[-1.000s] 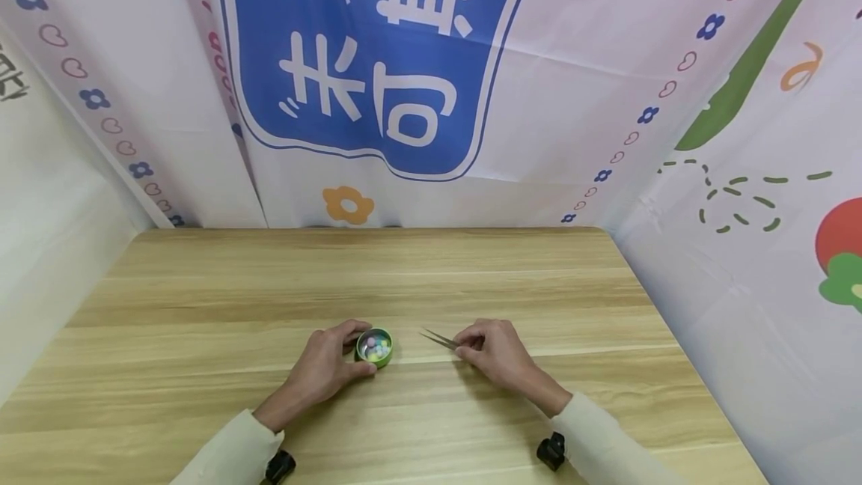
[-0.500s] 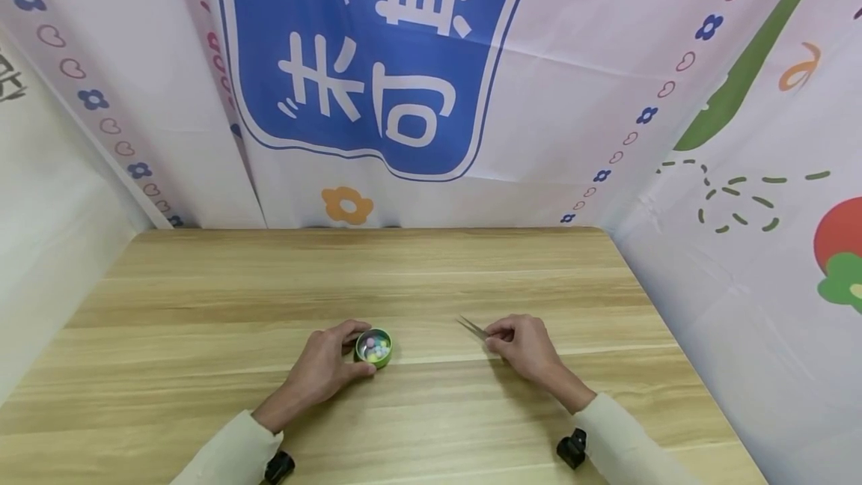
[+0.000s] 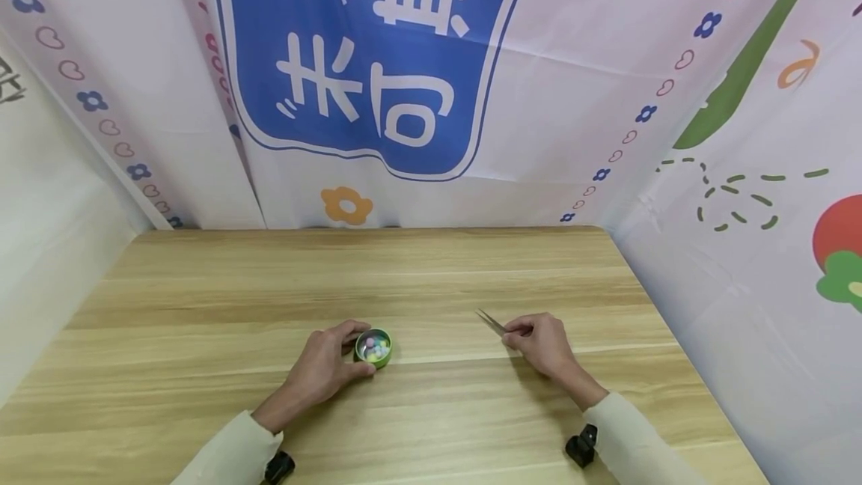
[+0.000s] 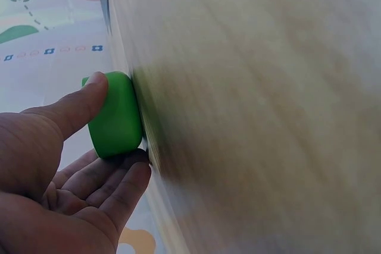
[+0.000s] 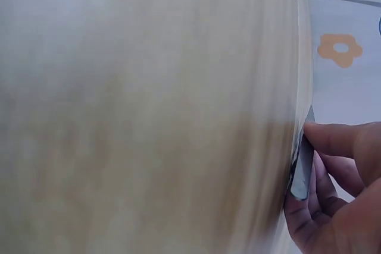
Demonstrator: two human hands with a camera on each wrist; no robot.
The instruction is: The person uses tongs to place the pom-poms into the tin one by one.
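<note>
A small round green tin [image 4: 121, 118] stands on the table, with several pastel balls [image 3: 378, 351] inside it. My left hand [image 3: 325, 367] grips the tin from its left side, thumb at the near side and fingers at the far side. To the right, my right hand [image 3: 544, 344] pinches a pair of metal tweezers [image 3: 492, 322] between thumb and fingers. The tweezers' tips point up and left, apart from each other, with nothing visible between them. In the right wrist view the tweezers [image 5: 303, 173] lie close along the table surface.
The wooden table [image 3: 269, 283] reaches back to a printed cloth [image 3: 539, 133] hanging behind it. More cloth hangs along the left and right sides. Black wrist cameras [image 3: 582, 446] are strapped below both sleeves.
My right hand has moved to the right with the tweezers, away from the tin, and slightly farther back. My left hand and the tin have stayed in place.
</note>
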